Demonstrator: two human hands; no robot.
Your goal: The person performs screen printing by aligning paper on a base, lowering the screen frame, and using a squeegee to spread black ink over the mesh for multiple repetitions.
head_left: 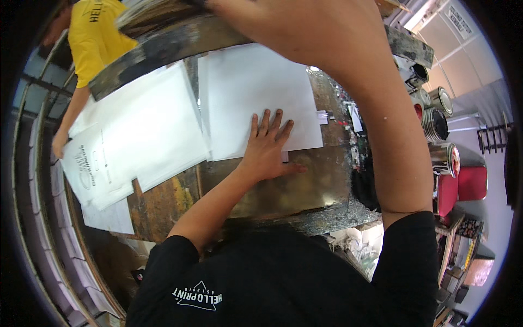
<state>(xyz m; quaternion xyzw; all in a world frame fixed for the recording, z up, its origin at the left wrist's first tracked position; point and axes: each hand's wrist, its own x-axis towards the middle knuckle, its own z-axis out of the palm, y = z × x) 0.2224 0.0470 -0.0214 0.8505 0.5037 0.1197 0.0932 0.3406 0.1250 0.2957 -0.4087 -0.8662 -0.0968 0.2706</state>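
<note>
My left hand (268, 143) lies flat with fingers spread on a white sheet (245, 82), near its front edge. The thumb points right, over the brown worktop. The sheet lies on the stained table surface (272, 191). My right hand (305, 32) is raised at the top, close to a raised, ink-stained frame (163, 52) that looks like a screen-printing frame. Its fingers run past the picture's upper edge, so their grip is hidden. Left of the sheet is a stack of white sheets or flat bags (147, 125) with dark print on the nearest corner.
A co-worker in a yellow shirt (98, 41) stands at the far left, one hand (60, 143) at the stack's edge. A metal rack (32, 180) runs down the left. Several paint cans (444, 158) and a red chair (471, 183) are at the right.
</note>
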